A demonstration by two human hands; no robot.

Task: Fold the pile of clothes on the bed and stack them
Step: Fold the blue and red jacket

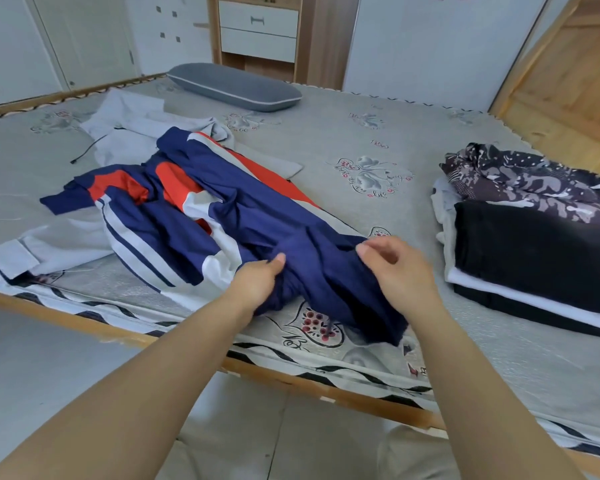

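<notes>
Clothes wait unfolded toward the left side of the bed (326, 140): a grey garment (125, 129) lies beneath a crumpled navy, red and white garment (194, 202) reaching the near edge. The left hand (257, 282) has a grip on its navy end; the right hand (400, 271) pinches the same cloth. Best to pull it flat, align edges, then fold. Near the right edge sits the folded stack (534, 251).
</notes>
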